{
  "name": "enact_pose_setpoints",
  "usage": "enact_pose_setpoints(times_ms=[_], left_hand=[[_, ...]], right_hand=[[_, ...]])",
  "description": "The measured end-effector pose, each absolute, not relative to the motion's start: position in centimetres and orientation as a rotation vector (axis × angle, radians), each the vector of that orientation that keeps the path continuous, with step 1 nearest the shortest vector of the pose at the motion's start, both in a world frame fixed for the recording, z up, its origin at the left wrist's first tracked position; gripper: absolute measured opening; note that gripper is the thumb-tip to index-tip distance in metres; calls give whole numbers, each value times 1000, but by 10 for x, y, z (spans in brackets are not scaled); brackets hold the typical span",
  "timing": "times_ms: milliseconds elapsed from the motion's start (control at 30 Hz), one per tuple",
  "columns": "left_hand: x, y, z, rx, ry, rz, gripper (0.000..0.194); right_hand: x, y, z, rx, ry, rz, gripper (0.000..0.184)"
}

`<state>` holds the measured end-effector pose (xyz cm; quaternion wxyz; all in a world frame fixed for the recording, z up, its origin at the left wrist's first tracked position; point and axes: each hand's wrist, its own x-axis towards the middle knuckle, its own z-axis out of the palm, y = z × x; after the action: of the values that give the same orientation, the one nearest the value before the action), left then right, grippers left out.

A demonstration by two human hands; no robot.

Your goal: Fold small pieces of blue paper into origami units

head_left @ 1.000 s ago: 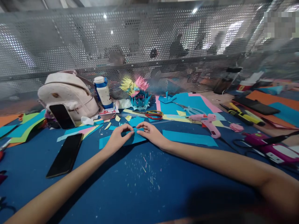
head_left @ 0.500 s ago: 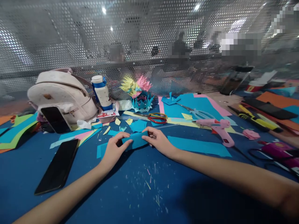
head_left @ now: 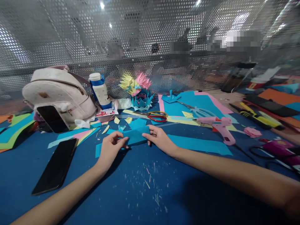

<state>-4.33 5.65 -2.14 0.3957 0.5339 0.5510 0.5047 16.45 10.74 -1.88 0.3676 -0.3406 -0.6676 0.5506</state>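
Between both hands, just over the table, is a small rectangle of blue paper point(head_left: 135, 137). My left hand point(head_left: 112, 144) pinches its left end between thumb and fingers. At the right end, my right hand point(head_left: 157, 137) grips the paper with the thumb in front. Behind it lie more blue paper pieces point(head_left: 138, 123) and red-and-yellow-handled scissors point(head_left: 156, 116). A long blue paper strip point(head_left: 199, 144) is on the table to the right of my right hand.
A pink glue gun point(head_left: 221, 125) with a cable lies at the right. Folded paper flowers point(head_left: 140, 93) stand at the back beside a bottle point(head_left: 100, 92) and a pale backpack point(head_left: 58, 93). A black phone point(head_left: 56, 165) lies at the left. Light-blue scissors point(head_left: 199, 111) rest on paper sheets.
My left fingers have shifted slightly left along the blue paper, exposing more of its face. My right hand still grips the other end. The view has moved a little.
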Motion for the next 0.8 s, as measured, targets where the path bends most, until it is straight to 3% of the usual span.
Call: enact_pose_setpoints(times_ms=[367,800], left_hand=[[-43,56,-20,1376,1317,1323,31],[-43,56,-21,1288,1396,1328,16]], right_hand=[[165,107,-16,-921,-1683,1405,28],[164,109,-17,-1057,-1533,1370,40]])
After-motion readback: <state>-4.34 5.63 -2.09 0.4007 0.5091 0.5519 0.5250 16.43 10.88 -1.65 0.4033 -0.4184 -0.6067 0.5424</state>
